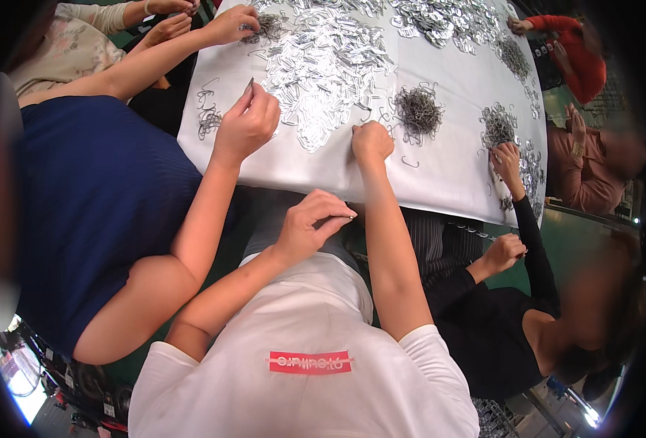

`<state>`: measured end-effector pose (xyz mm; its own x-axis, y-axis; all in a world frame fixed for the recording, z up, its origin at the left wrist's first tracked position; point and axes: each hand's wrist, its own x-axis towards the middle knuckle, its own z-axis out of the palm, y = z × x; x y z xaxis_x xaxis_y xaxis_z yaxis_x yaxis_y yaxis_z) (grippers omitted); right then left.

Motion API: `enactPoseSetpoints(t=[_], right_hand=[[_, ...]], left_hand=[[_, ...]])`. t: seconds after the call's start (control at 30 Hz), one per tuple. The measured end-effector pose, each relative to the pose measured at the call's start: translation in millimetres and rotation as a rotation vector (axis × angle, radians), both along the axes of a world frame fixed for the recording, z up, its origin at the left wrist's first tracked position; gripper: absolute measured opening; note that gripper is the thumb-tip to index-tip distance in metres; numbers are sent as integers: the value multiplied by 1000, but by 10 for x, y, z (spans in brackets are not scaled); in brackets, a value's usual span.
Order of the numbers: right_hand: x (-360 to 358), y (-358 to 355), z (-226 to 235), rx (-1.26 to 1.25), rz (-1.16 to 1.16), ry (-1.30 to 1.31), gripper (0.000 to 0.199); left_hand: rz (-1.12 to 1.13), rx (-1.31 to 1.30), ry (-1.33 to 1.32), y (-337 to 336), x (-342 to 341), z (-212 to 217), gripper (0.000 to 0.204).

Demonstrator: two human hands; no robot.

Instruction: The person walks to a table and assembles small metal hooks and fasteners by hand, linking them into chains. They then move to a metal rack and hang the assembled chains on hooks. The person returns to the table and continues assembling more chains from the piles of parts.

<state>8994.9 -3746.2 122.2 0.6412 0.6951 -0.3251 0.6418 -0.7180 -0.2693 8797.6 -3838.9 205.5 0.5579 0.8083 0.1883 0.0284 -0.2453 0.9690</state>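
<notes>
My left hand (pixel 313 225) is held in front of my white shirt, below the table's near edge. Thumb and fingers are pinched together, and a tiny bright bit shows at their tips, too small to name. On the near part of the table my right hand (pixel 373 141) is closed, knuckles up; its fingertips are mostly hidden. It lies between a big heap of shiny flat metal pieces (pixel 330 80) and a tangled pile of dark wire hooks (pixel 418 111). One loose hook (pixel 410 162) lies to its right on the white tabletop (pixel 447 175).
At my left, a person in dark blue (pixel 111 212) has one hand raised over the table near scattered hooks (pixel 208 117). At my right, a person in black (pixel 498 328) reaches to another hook pile (pixel 498 125). More people line the far left and right sides.
</notes>
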Motion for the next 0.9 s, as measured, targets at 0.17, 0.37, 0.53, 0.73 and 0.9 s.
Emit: enactPoseSetpoints(t=[0.17, 0.37, 0.53, 0.73, 0.9], right_hand=[[4, -190, -130, 79, 78, 49, 28], [85, -825, -73, 564, -101, 873, 17], [-154, -1299, 574, 713, -263, 1206, 13], [-493, -1751, 1102, 830, -234, 1307, 13], [-600, -1847, 1061, 866, -225, 1290, 9]], left_hand=[[39, 21, 3, -5, -6, -19, 18], [76, 13, 12, -36, -3, -26, 18], [95, 22, 20, -88, 11, 3, 16], [108, -8, 0, -170, 46, 37, 18], [119, 23, -18, -203, 81, 34, 21]])
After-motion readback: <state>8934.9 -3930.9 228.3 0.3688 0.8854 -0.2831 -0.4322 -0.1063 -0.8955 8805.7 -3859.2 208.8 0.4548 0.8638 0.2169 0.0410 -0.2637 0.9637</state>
